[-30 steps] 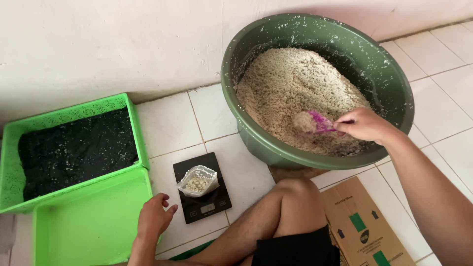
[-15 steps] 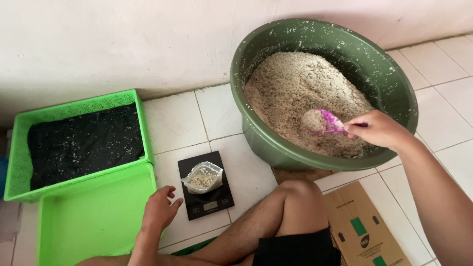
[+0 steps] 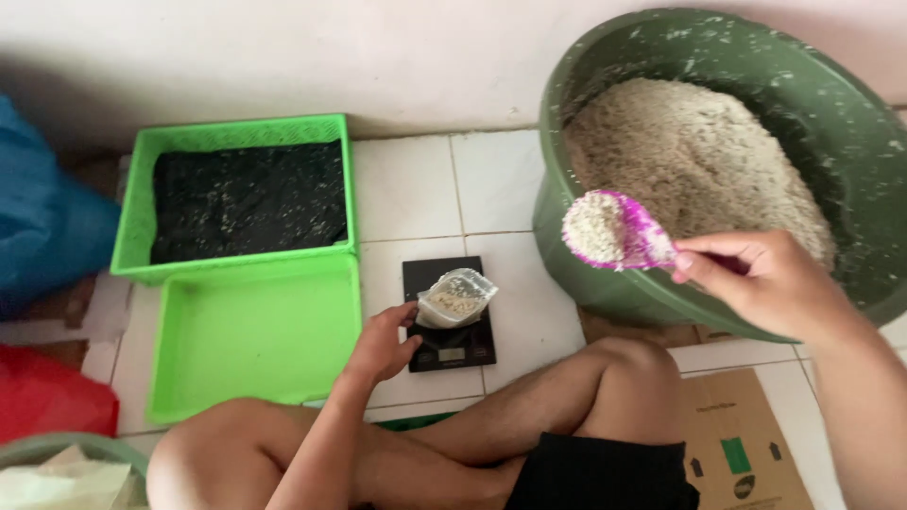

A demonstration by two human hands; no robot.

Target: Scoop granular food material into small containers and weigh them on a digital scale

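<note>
A pink scoop (image 3: pixel 619 231), heaped with pale grain, is held level above the green tub's rim (image 3: pixel 567 255), while a small clear bag (image 3: pixel 455 297), part-filled with grain, sits open on a black scale (image 3: pixel 452 340).

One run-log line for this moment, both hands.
left hand: steadies clear bag on black scale | right hand: holds full pink scoop at green basin rim

bag (image 3: pixel 456 298) on scale (image 3: pixel 450 315), trays (image 3: pixel 253 338) left, basin (image 3: pixel 586 274) right

Basin (image 3: pixel 605 274): matt green plastic, speckled. Scoop (image 3: pixel 619 229): pink plastic. Bag (image 3: pixel 456 296): clear glossy plastic. Floor (image 3: pixel 406 189): smooth white tile.
</note>
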